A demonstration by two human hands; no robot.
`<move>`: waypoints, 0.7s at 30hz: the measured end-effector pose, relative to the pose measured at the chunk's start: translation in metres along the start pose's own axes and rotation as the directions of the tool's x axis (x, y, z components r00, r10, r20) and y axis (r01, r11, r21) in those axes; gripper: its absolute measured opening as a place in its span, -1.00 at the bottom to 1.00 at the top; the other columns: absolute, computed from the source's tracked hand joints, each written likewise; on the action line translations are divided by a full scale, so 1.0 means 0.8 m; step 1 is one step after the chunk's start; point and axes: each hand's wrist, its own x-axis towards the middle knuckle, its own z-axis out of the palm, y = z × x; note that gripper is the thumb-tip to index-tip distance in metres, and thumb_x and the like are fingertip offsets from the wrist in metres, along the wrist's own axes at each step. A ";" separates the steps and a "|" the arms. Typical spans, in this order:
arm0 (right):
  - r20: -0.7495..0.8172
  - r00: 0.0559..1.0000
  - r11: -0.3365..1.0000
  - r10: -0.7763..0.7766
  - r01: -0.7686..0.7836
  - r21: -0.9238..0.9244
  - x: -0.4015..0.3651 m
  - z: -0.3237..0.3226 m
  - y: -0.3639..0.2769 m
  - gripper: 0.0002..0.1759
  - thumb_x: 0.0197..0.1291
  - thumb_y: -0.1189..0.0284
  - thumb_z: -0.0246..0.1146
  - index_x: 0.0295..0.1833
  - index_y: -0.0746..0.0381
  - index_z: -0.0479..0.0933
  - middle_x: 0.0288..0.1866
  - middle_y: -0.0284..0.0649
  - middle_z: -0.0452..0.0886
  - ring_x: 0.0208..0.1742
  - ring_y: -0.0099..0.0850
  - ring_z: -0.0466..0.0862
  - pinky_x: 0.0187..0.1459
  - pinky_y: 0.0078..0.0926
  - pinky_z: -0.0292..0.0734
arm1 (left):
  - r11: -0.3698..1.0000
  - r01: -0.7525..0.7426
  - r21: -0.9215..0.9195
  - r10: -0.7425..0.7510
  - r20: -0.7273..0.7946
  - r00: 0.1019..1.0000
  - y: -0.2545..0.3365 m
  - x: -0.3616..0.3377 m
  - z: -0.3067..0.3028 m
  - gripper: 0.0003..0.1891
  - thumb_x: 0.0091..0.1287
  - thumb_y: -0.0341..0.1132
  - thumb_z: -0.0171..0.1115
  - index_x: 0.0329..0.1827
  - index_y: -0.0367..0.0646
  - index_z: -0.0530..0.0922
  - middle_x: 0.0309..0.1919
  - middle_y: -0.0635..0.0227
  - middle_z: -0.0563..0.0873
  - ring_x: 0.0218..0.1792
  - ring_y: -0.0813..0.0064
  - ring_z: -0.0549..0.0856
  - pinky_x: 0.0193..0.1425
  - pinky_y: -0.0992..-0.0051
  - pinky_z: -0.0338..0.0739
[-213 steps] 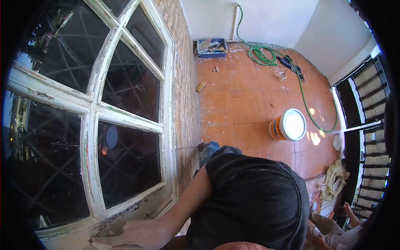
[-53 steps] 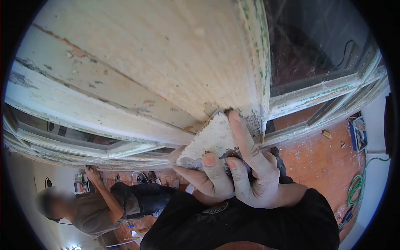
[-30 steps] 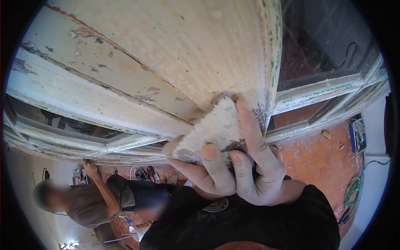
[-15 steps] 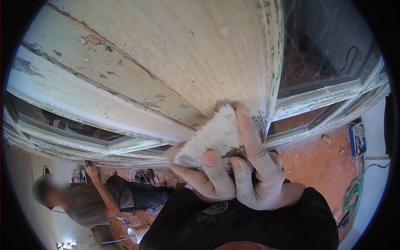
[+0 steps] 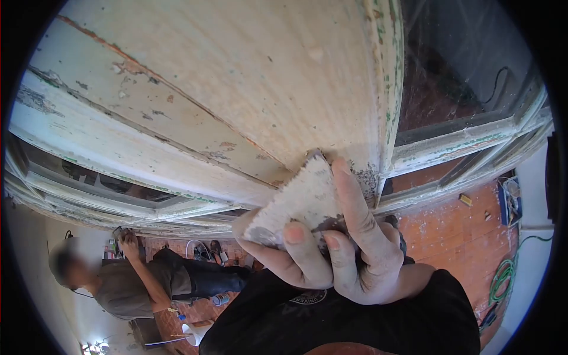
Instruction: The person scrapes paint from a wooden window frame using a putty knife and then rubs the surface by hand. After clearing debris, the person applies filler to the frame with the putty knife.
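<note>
Both my hands meet on a folded, worn, pale triangular piece of sandpaper [image 5: 305,198], its tip touching the weathered cream-painted wood panel [image 5: 284,89]. My left hand [image 5: 296,254] grips its lower left part, with the thumb across the front. On the right, my right hand [image 5: 370,260] pinches the lower edge by the thumb, and its index finger stretches along the right side up to the panel. Green and brown remnants of old paint show on the frame edge [image 5: 387,89] beside it. Dark specks lie on the wood to the right of the tip.
Another person [image 5: 136,281] in a dark shirt stands at the lower left, one hand raised to the frame. Glass panes [image 5: 455,71] flank the panel. On the tiled floor [image 5: 455,236] lie a green hose [image 5: 502,281], a blue tray [image 5: 507,204] and a white container [image 5: 195,332].
My hands and the sandpaper have moved slightly down, away from the upper panel. The other person's raised hand has shifted a little.
</note>
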 end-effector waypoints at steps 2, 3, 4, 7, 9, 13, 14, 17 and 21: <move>-0.009 1.000 1.000 -0.011 0.011 -0.020 0.003 0.003 0.002 -0.34 0.17 0.02 0.17 0.29 0.11 0.22 0.25 0.02 0.28 -0.05 -0.37 0.63 -0.24 -0.55 0.59 | 0.999 0.023 -0.023 -0.023 0.014 1.000 -0.005 -0.003 0.003 -0.48 0.41 -0.09 -0.12 0.07 -0.51 0.23 -0.12 -0.05 0.41 -0.31 0.27 0.49 -0.28 0.32 0.46; -0.015 1.000 0.999 -0.022 0.022 -0.044 0.003 0.007 0.004 -0.33 0.16 0.01 0.18 0.29 0.12 0.23 0.27 -0.02 0.25 -0.05 -0.38 0.63 -0.23 -0.55 0.60 | 0.999 0.032 -0.043 -0.031 0.022 0.999 -0.009 -0.004 0.009 -0.48 0.41 -0.09 -0.14 0.07 -0.52 0.22 -0.12 -0.05 0.41 -0.31 0.26 0.49 -0.27 0.32 0.46; -0.012 1.000 0.998 -0.029 0.028 -0.061 0.001 0.008 0.003 -0.32 0.15 0.01 0.19 0.29 0.12 0.24 0.29 -0.07 0.23 -0.05 -0.38 0.63 -0.23 -0.55 0.60 | 0.997 0.047 -0.055 -0.045 0.036 0.998 -0.011 -0.006 0.011 -0.48 0.42 -0.09 -0.15 0.07 -0.53 0.22 -0.12 -0.06 0.41 -0.30 0.26 0.49 -0.26 0.33 0.46; 0.012 0.986 0.986 0.166 -0.166 -0.030 -0.007 0.002 -0.029 -0.26 0.08 -0.05 0.22 0.29 0.11 0.25 0.32 -0.18 0.21 -0.03 -0.35 0.63 -0.11 -0.44 0.62 | 0.993 0.115 -0.029 -0.113 0.071 0.991 -0.014 -0.016 -0.004 -0.47 0.43 -0.09 -0.19 0.07 -0.54 0.20 -0.11 -0.08 0.41 -0.29 0.23 0.49 -0.22 0.33 0.47; 0.011 0.983 0.983 0.182 -0.182 0.024 -0.007 0.000 -0.030 -0.27 0.09 -0.03 0.21 0.29 0.11 0.24 0.29 -0.14 0.23 -0.04 -0.33 0.63 -0.10 -0.42 0.61 | 0.990 0.140 -0.024 -0.138 0.073 0.988 -0.017 -0.014 -0.009 -0.46 0.43 -0.08 -0.22 0.07 -0.56 0.18 -0.10 -0.09 0.40 -0.28 0.21 0.49 -0.20 0.33 0.47; 0.042 0.968 0.953 0.248 -0.251 0.170 -0.008 0.000 -0.030 -0.32 0.14 0.02 0.19 0.28 0.13 0.21 0.18 0.00 0.33 -0.07 -0.27 0.64 -0.07 -0.33 0.60 | 0.994 -0.039 0.101 0.022 0.160 0.987 -0.005 0.006 -0.004 -0.44 0.37 -0.06 -0.14 0.08 -0.52 0.18 -0.05 -0.04 0.38 -0.16 0.26 0.46 -0.04 0.27 0.41; 0.066 0.962 0.939 0.264 -0.272 0.210 -0.008 0.000 -0.029 -0.33 0.15 0.04 0.18 0.28 0.14 0.21 0.16 0.03 0.36 -0.08 -0.25 0.64 -0.06 -0.30 0.60 | 0.929 -0.295 0.224 0.266 0.151 0.952 -0.004 0.007 -0.002 -0.41 0.33 -0.02 -0.10 0.09 -0.49 0.19 -0.04 0.00 0.38 -0.11 0.28 0.44 0.01 0.27 0.37; 0.085 0.946 0.895 0.312 -0.323 0.306 -0.008 -0.001 -0.028 -0.36 0.19 0.08 0.16 0.28 0.15 0.18 0.08 0.13 0.43 -0.11 -0.20 0.65 -0.04 -0.23 0.59 | 0.999 0.044 -0.005 -0.043 0.076 0.996 0.020 0.000 0.002 -0.45 0.39 -0.10 -0.10 0.11 -0.56 0.19 -0.05 -0.03 0.39 -0.14 0.23 0.48 -0.07 0.27 0.41; 0.251 0.961 0.951 0.113 -0.178 0.253 -0.017 -0.012 -0.006 -0.46 0.26 0.13 0.08 0.26 0.18 0.26 0.21 -0.19 0.47 0.28 -0.54 0.38 0.07 -0.53 0.56 | 0.922 -0.326 0.210 0.310 0.106 0.945 -0.005 0.027 0.008 -0.46 0.38 -0.17 -0.05 0.14 -0.57 0.14 -0.08 -0.03 0.41 -0.21 0.25 0.49 -0.14 0.38 0.42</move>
